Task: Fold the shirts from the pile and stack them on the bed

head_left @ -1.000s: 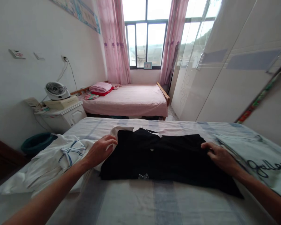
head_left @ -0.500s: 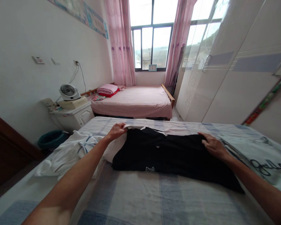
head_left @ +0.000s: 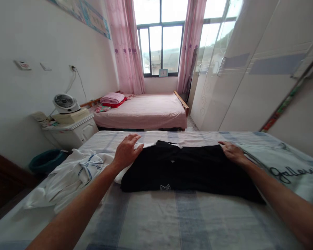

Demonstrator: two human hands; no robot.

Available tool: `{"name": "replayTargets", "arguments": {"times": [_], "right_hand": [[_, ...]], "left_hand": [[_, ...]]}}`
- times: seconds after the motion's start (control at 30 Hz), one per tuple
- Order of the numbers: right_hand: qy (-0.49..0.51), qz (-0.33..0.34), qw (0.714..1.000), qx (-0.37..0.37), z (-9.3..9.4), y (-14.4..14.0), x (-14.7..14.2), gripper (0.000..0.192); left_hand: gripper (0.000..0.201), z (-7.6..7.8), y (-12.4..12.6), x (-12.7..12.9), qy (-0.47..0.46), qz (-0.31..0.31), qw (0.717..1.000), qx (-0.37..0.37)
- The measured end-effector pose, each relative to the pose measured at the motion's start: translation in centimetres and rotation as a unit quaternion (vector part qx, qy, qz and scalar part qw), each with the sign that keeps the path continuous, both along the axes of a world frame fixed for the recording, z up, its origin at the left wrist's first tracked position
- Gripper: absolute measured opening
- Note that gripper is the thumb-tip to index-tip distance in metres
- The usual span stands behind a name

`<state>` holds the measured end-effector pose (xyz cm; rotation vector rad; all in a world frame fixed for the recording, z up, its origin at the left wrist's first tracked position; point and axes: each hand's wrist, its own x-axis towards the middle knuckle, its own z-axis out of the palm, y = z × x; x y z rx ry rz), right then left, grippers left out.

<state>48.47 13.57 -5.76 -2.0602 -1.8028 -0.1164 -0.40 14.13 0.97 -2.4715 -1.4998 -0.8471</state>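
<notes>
Black garment folded into a long band across the bed; both hands flat on its far ends.

The garment lies crosswise on the checked bed cover, already doubled into a band with its white collar edge showing at the left end; judged from this, the lengthwise fold is done and the crosswise folds remain. The left hand rests palm-down, fingers spread, on the collar end; the right hand lies flat on the opposite end. Neither grip closes on the cloth. Just left of the garment lies a crumpled white garment with blue stripes, touching it; at the right, a pale printed cloth lies just beside it. A fan stands on the nightstand, well apart.
</notes>
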Motion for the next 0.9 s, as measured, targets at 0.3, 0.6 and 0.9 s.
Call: {"name": "replayTargets", "arguments": {"times": [0.3,0.6,0.9], "right_hand": [[0.055,0.023,0.997,-0.045,0.6,-0.8,0.5,0.035],[0.051,-0.126,0.990,-0.042,1.7,-0.4,0.7,0.036],[0.003,-0.134,0.988,-0.073,1.7,0.1,-1.6,0.032]], "left_hand": [[0.032,-0.9,3.4,5.7,0.165,0.073,0.972,-0.152],[0.017,-2.4,3.8,4.3,0.071,0.119,0.980,-0.144],[0.020,-2.4,3.9,4.4,0.025,0.116,0.973,-0.199]]}}
